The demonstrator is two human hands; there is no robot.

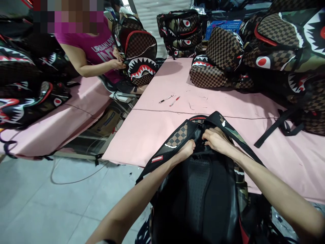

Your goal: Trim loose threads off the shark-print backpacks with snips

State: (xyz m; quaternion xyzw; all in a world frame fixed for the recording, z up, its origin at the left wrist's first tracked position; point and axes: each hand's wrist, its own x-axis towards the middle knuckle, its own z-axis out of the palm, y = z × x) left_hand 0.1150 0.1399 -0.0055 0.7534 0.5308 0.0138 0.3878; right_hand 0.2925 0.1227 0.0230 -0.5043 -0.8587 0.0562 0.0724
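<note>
A black backpack (198, 189) with brown checked and camouflage parts lies in front of me, its padded back facing up and its top on the table edge. Its two shoulder straps spread out to either side near the top. My left hand (188, 149) is closed on the dark material at the top of the bag, beside the left strap (167, 145). Across from it, my right hand (215, 138) has its fingers curled at the same top part, near the right strap (228, 130); what its fingertips pinch is too dark to make out.
Two pens (174, 101) and loose threads lie on the pink table (147, 135). Patterned backpacks (274, 51) are piled at the right and far end. At the left, a person in a magenta shirt (93, 51) handles another backpack (141, 51). A blue basket (223, 27) stands behind.
</note>
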